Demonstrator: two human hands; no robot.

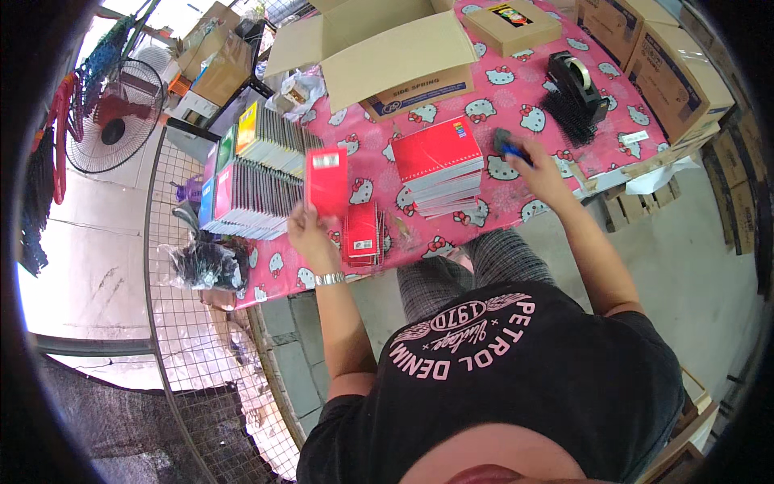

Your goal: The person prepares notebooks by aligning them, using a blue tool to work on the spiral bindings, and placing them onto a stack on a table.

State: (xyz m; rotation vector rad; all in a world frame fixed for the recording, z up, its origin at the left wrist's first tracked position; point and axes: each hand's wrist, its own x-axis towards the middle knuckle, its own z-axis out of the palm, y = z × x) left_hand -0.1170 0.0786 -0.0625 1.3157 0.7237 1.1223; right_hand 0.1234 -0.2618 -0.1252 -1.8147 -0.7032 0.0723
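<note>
The red notebook [326, 181] is held upright above the counter [516, 97], just right of the standing row of notebooks [258, 173]; it looks light, thin and semi-stiff with a smooth cover, so it would likely flex if taken by a corner and is best pinched along an edge near the spine. The left hand [310, 234] is closed on its lower edge. The right hand [536, 165] is curled around a small blue object [509, 147] beside the stack of red notebooks [439, 165].
</note>
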